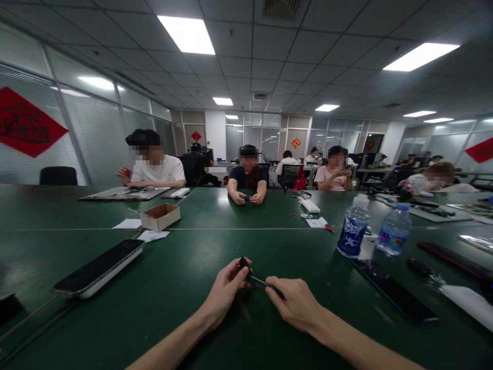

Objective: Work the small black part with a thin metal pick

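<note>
- A dark green tabletop (162,313) fills the lower half of the frame, with a glass partition (96,128) at upper left carrying one red diamond banner (26,122).
- Four co-workers sit along the far side: one in a white T-shirt (156,172), one in a navy top (248,177), one in a pink top (333,177), and one at right (435,180).
- Two phones lie flat beside the person's work area, apparently set aside: a smartphone (98,267) at lower left and a dark phone (395,290) at lower right.
- One open cardboard box (160,217) sits left of centre, near white paper slips (152,236).
- Two plastic water bottles stand at right: one with a blue label (353,230), one clear (395,231).
- The left hand (225,290) and right hand (295,303) meet at lower centre, close together, seemingly to steady something small.
- The left hand's fingers (234,272) are clamped on a small black component (243,264), held just above the tabletop; the right hand's fingers (277,288) are pinched on its thin black stem (265,281).
</note>
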The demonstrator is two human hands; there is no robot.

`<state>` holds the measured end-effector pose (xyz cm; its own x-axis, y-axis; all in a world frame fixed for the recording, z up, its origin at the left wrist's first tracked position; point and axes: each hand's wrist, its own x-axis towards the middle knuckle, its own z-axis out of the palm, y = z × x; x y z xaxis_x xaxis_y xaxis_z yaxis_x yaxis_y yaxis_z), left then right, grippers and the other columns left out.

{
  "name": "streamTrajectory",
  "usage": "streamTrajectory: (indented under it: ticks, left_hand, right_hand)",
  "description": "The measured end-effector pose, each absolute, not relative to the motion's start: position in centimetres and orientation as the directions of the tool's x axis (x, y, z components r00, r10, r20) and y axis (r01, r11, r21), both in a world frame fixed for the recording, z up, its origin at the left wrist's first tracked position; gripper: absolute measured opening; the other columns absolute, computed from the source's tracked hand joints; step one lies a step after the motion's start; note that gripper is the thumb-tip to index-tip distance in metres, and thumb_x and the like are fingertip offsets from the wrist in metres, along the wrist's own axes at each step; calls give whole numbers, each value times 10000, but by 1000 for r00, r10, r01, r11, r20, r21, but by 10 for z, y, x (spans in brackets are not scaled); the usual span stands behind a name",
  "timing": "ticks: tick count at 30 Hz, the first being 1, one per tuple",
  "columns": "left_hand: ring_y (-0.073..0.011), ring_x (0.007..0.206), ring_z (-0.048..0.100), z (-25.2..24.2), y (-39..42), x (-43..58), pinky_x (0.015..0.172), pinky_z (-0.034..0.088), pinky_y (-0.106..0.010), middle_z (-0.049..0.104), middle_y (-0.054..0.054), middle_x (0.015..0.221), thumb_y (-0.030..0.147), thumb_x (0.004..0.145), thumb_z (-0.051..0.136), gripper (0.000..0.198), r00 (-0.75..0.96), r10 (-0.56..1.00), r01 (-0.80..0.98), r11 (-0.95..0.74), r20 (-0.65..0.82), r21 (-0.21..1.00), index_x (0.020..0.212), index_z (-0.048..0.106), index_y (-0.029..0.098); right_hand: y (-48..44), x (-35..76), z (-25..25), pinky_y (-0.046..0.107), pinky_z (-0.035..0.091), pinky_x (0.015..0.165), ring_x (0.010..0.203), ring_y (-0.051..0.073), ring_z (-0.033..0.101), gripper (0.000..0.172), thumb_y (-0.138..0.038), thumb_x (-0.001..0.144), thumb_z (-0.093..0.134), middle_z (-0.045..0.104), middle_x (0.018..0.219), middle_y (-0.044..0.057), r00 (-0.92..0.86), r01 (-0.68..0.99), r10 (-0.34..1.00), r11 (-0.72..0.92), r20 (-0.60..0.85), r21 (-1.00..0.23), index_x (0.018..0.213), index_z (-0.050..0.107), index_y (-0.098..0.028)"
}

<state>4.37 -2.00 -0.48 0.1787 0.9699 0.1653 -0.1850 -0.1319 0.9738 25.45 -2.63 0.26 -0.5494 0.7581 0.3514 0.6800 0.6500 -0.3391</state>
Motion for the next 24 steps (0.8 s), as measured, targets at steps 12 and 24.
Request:
streamTrajectory:
  ticks: [12,24]
  left_hand:
    - [-211,981,518,-1,-24,44,797,469,-295,560,-75,1049,437,846,535,362,185,970,-148,-133,160,980,1123,562,206]
    - [-213,971,540,4,-26,44,839,442,-305,591,-70,1032,395,842,556,327,247,952,-87,-165,182,982,1097,578,192]
  right_hand:
    - [-27,256,5,249,397,616,646,151,566,304,-388,970,330,611,772,16,-529,663,779,627,336,-409,1057,580,-240]
    - [-27,255,5,264,403,646,660,153,576,287,-367,968,345,624,784,19,-526,652,777,630,346,-422,1050,584,-231]
